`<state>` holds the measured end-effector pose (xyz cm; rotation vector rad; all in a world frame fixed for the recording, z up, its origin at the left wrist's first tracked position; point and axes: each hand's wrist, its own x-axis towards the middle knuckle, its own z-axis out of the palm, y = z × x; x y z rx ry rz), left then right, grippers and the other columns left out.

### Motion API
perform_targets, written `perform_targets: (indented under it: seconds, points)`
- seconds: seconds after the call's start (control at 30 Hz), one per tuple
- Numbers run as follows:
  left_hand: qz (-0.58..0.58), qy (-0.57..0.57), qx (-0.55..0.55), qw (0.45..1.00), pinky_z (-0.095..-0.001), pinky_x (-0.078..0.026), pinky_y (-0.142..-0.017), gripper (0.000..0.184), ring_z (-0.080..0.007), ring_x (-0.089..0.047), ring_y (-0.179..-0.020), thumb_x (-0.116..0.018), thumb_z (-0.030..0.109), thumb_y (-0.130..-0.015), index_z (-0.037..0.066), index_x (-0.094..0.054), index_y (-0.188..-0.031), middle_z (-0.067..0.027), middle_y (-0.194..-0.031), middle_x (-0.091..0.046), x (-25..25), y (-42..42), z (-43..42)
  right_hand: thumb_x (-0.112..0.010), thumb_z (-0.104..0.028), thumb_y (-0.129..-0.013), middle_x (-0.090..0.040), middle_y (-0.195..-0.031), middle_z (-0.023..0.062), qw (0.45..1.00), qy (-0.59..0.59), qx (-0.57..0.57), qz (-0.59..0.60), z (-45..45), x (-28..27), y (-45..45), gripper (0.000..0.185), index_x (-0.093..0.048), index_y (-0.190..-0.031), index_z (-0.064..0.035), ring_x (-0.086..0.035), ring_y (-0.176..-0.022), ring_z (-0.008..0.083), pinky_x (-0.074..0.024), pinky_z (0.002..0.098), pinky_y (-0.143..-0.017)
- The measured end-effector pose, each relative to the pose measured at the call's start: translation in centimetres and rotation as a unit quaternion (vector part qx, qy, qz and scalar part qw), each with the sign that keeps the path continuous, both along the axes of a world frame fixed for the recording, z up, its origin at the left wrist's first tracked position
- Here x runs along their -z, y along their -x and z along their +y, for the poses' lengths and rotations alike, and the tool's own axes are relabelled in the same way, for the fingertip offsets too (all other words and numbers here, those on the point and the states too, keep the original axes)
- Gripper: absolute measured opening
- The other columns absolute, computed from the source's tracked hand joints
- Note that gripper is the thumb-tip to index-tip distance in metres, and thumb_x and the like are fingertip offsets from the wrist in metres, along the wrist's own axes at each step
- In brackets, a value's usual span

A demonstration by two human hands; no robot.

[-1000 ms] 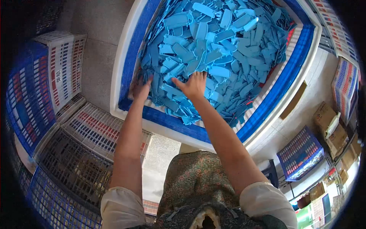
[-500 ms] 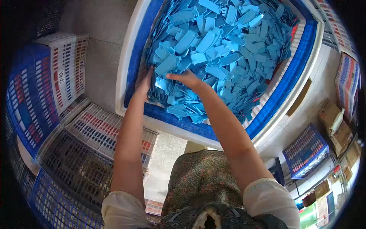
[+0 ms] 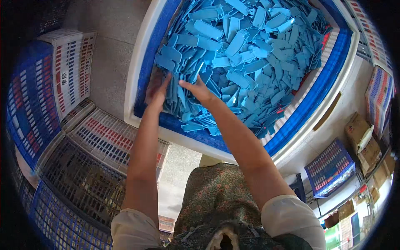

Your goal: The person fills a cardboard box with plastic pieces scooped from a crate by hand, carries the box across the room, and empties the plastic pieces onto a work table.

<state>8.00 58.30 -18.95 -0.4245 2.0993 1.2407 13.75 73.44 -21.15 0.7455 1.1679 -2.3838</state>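
Note:
A heap of flat blue plastic pieces (image 3: 233, 41), each with a small tab, fills a large white bin (image 3: 132, 83) with a blue lining. At the heap's near left side, a thick bunch of these pieces (image 3: 179, 62) stands pressed between my two hands. My left hand (image 3: 160, 92) is against the bunch's left side, and its fingers are partly hidden and blurred. On the other side my right hand (image 3: 198, 89) grips the bunch, thumb toward the left and fingers mostly hidden behind the pieces.
White and blue plastic crates (image 3: 71, 75) are stacked to the left, and dark slatted crates (image 3: 79, 175) stand below them. A blue crate (image 3: 331, 168) and cardboard boxes (image 3: 361, 137) lie to the right. Grey floor (image 3: 110, 50) shows beside the bin.
My hands have closed in on the heap's left side, the right one moving left. A bunch of blue pieces has risen upright between them.

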Motion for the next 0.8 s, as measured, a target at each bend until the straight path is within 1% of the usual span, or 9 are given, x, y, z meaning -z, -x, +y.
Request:
perform_targets:
  seconds: [0.07,0.1,0.2,0.27,0.3,0.4,0.43,0.53,0.8]
  points:
    - [0.027,0.018,0.023,0.999,-0.0311,-0.031,-0.1,0.065,-0.0203,-0.041,-0.121,-0.057,0.041,-0.086,0.01,-0.034,-0.138,-0.0082,-0.136,-0.041,-0.6,-0.2,1.1,-0.071,-0.038,-0.076,-0.05,-0.124,0.0082,0.987,0.05,0.032,-0.146,0.8,-1.3,0.2,0.077,-0.032,-0.135,-0.0066,-0.047,-0.112,0.0187,-0.0367,0.0329,-0.096]
    - [0.021,0.039,0.009,0.999,-0.0306,-0.031,-0.1,0.066,-0.0197,-0.041,-0.121,-0.059,0.041,-0.084,0.009,-0.035,-0.138,-0.0079,-0.135,-0.042,-1.1,-0.7,1.8,-0.067,-0.046,-0.077,-0.048,-0.127,0.0101,0.994,0.052,0.031,-0.088,0.9,-1.3,0.0,0.08,-0.033,-0.133,0.0005,-0.045,-0.116,0.0217,-0.0328,0.0327,-0.1]
    - [0.003,0.054,-0.019,0.998,-0.0298,-0.031,-0.1,0.07,-0.0177,-0.042,-0.121,-0.062,0.043,-0.082,0.009,-0.035,-0.137,-0.0069,-0.134,-0.044,-1.9,-0.8,2.3,-0.068,-0.041,-0.079,-0.051,-0.123,0.0092,0.994,0.056,0.001,-0.097,0.1,1.5,0.0,0.071,-0.036,-0.133,-0.0061,-0.048,-0.11,0.0183,-0.0363,0.0314,-0.095]
    - [-0.181,-0.078,-0.127,0.972,-0.03,-0.032,-0.1,0.07,-0.017,-0.041,-0.122,-0.061,0.043,-0.082,0.011,-0.034,-0.138,-0.0061,-0.136,-0.043,0.2,0.0,1.5,-0.067,-0.045,-0.078,-0.051,-0.123,0.0105,0.997,-0.052,0.018,-0.045,-1.2,4.1,0.5,0.075,-0.036,-0.133,-0.0061,-0.048,-0.11,0.0193,-0.0371,0.0321,-0.094]
    - [-0.069,-0.057,-0.084,0.992,-0.0309,-0.032,-0.1,0.07,-0.019,-0.041,-0.122,-0.061,0.043,-0.082,0.012,-0.033,-0.139,-0.0066,-0.136,-0.042,-3.1,0.2,3.8,-0.067,-0.044,-0.078,-0.051,-0.122,0.0104,0.997,-0.004,0.023,-0.078,-1.3,4.2,0.6,0.073,-0.036,-0.133,-0.0062,-0.048,-0.11,0.0192,-0.0375,0.0325,-0.094]
    - [-0.157,0.082,-0.034,0.984,-0.0365,-0.022,-0.106,0.087,-0.0227,-0.026,-0.132,-0.052,0.063,-0.079,0.013,-0.022,-0.143,-0.0069,-0.146,-0.024,-4.1,0.1,3.9,-0.066,-0.041,-0.08,-0.052,-0.12,0.0098,0.991,0.073,0.025,-0.112,0.2,-1.0,1.1,0.069,-0.038,-0.132,-0.0062,-0.049,-0.108,0.0191,-0.0383,0.0326,-0.093]
    - [-0.071,0.015,-0.032,0.997,-0.0353,-0.022,-0.106,0.081,-0.0217,-0.025,-0.133,-0.051,0.059,-0.082,0.013,-0.023,-0.143,-0.0066,-0.145,-0.026,-4.5,-0.5,3.8,-0.065,-0.039,-0.08,-0.053,-0.119,0.0092,0.987,0.097,0.022,-0.13,0.9,-2.8,0.8,0.066,-0.039,-0.131,-0.006,-0.049,-0.107,0.0189,-0.0386,0.0324,-0.093]
    - [-0.125,-0.136,-0.105,0.977,-0.0342,-0.024,-0.105,0.075,-0.0213,-0.027,-0.132,-0.052,0.051,-0.085,0.013,-0.023,-0.142,-0.0069,-0.144,-0.028,-3.6,-2.2,2.0,-0.064,-0.036,-0.081,-0.055,-0.116,0.0073,0.988,0.133,0.041,-0.067,0.2,-3.5,-0.4,0.06,-0.042,-0.128,-0.0055,-0.05,-0.105,0.0174,-0.0396,0.0313,-0.091]
    - [0.016,-0.193,-0.13,0.973,-0.0353,-0.034,-0.1,0.061,-0.0222,-0.039,-0.123,-0.044,0.045,-0.092,0.01,-0.027,-0.14,-0.0077,-0.136,-0.038,-9.3,-5.4,4.1,-0.065,-0.035,-0.082,-0.048,-0.123,0.01,0.998,0.018,0.014,0.062,3.3,-11.3,-1.9,0.068,-0.034,-0.133,-0.0019,-0.044,-0.113,0.0196,-0.0347,0.0326,-0.097]
